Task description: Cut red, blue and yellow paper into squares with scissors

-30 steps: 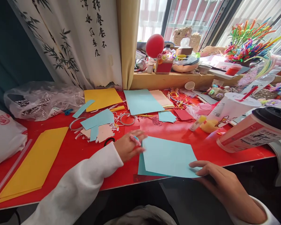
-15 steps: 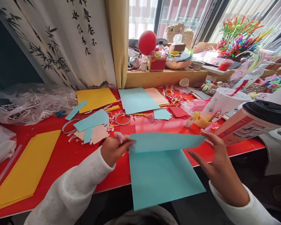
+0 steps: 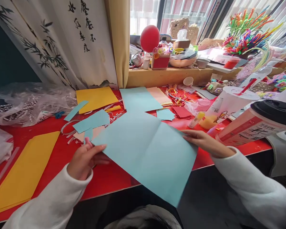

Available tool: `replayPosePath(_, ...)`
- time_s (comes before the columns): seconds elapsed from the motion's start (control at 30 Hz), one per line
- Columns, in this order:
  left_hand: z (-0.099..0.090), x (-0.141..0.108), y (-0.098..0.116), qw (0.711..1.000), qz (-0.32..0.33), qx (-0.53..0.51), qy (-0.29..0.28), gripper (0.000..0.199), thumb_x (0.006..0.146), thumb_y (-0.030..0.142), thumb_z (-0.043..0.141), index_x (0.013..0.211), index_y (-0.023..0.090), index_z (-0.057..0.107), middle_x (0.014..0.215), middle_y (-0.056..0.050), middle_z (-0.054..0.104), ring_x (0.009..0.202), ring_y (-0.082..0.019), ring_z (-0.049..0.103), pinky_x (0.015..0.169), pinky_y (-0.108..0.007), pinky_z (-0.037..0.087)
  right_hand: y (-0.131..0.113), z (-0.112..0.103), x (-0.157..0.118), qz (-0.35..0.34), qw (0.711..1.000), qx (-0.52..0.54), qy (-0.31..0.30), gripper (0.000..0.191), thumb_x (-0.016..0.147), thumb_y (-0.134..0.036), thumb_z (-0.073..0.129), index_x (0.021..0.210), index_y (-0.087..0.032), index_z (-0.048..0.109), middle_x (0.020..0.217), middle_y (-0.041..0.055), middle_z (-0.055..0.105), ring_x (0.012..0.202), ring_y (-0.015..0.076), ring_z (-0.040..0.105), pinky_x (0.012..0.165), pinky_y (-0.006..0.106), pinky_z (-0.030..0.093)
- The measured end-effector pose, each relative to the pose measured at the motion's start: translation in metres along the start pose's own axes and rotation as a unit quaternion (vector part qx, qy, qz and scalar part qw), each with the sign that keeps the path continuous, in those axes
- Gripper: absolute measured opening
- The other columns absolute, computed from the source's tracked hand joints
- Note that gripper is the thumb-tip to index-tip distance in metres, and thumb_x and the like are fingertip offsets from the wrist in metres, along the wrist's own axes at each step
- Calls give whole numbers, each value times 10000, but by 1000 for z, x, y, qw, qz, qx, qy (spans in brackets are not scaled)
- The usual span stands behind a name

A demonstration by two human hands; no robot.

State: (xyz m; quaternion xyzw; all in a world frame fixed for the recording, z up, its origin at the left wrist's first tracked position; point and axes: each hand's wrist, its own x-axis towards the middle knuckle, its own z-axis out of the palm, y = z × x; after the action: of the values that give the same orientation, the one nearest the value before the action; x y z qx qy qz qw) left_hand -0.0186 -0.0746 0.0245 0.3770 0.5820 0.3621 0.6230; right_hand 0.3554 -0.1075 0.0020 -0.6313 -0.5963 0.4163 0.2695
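A large light-blue sheet of paper is spread between my hands, with a faint crease running across its middle. My left hand pinches its left corner between thumb and fingers. At the right edge my right hand grips the sheet, thumb on top. The sheet is tilted, its near corner hanging past the front edge of the red table. Behind it lie blue paper offcuts and a further blue sheet, which the held paper partly covers.
Yellow paper strips lie at the left, below a clear bag of beads. On the right stand a lidded paper cup, a plastic drink cup and a glue stick. Red paper pieces sit farther back.
The blue sheet, folded over at its top before, is now opened out and turned diagonally. My left hand has moved left and nearer; my right hand has closed on the right edge.
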Motion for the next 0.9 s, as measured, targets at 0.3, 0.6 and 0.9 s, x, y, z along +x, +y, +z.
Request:
replayPosePath(0.3,-34,-53,5,860,-2,495,-122,476,714,624,468,544,189,560,527,-9,586,523,-144,565,618,-262,461,-36,-15,42,-94,939,-319,-92,353,810,-235,438,1099,-221,640,1068,66,667,976,258,616,813,379,498)
replayPosePath(0.6,70,37,50,753,243,568,-227,647,642,567,586,1118,132,547,1187,-97,559,1137,-253,494,899,-300,405,-81,-1,29,-186,908,-368,-76,350,850,-175,383,1104,-220,621,1019,50,680,893,206,634,741,320,494)
replayPosePath(0.9,80,40,47,750,266,546,-262,317,726,419,566,922,188,659,799,1,616,834,-177,568,747,-259,415,-102,31,10,-252,870,-424,13,370,855,-378,488,1164,-186,556,1084,81,638,990,237,583,829,379,453)
